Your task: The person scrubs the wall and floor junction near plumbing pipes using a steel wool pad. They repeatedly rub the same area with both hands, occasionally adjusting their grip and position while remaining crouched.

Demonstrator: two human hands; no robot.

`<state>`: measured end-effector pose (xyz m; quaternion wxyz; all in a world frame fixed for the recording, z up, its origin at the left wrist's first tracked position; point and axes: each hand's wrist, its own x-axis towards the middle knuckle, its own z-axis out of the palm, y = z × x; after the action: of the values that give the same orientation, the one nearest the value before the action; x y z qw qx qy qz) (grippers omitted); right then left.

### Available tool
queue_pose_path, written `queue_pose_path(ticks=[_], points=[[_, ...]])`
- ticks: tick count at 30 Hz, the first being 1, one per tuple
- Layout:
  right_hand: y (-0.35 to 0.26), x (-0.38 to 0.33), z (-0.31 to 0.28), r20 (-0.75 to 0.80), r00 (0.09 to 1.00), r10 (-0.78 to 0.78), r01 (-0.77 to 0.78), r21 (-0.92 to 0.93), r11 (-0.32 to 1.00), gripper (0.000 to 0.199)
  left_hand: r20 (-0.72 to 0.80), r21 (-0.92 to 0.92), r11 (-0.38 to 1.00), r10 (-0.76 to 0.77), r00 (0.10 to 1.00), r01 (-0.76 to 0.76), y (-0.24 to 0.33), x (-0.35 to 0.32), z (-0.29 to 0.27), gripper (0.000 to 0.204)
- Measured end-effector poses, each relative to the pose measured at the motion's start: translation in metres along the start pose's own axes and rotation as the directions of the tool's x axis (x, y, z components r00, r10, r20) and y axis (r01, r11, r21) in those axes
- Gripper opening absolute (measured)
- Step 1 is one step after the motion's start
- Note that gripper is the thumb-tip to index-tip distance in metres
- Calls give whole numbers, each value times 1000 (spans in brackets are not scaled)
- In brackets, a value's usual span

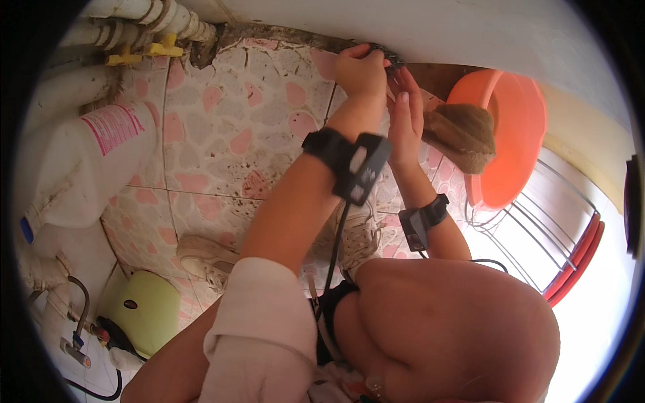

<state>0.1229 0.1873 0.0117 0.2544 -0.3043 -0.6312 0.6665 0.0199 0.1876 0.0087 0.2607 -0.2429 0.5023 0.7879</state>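
by mottled tile point(262, 111), left hand point(360, 72), wiry wad point(388, 56)

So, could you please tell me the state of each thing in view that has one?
Left hand: closed on a dark object
Dark object: gripped, partly hidden
Right hand: open, fingers extended
Cloth: bunched, at the basin's rim
Basin: partly covered by the cloth
Floor: dirty, dark specks
Jug: blue cap on
Valves: cannot tell whether open or shut
Shoes: worn
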Motion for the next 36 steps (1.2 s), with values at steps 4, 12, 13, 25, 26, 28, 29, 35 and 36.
queue_pose_path(ticks=[4,12,13,25,26,28,29,35,36], points=[[3,3,2,-17,998,53,-53,14,999,49,3,8,999,-33,999,33,-5,1,0,18],[14,-5,-12,-10,997,83,-82,59,995,41,-63,101,994,-34,997,41,-7,3,3,20],[15,-5,-12,-57,992,116,-114,30,993,41,-2,97,995,-17,1000,17,-7,1,4,20],[25,-6,-20,-91,987,135,-133,31,991,39,40,-34,998,-58,997,60,1,-21,16,18],[25,-5,-20,-77,985,153,-152,23,988,39,42,-55,996,-66,997,68,-1,-24,18,18],[25,-4,-19,-133,968,213,-210,33,977,41,51,-74,995,-57,997,60,-5,-23,20,17],[24,-3,-19,-86,986,145,-141,46,989,41,14,-16,997,-80,997,80,-6,-18,17,17],[17,-3,-15,-28,995,95,-92,75,993,45,135,303,953,-26,991,-16,-29,16,-7,21],[16,-3,-15,-65,988,137,-133,69,989,45,152,274,962,-66,986,22,-32,18,-6,22]])
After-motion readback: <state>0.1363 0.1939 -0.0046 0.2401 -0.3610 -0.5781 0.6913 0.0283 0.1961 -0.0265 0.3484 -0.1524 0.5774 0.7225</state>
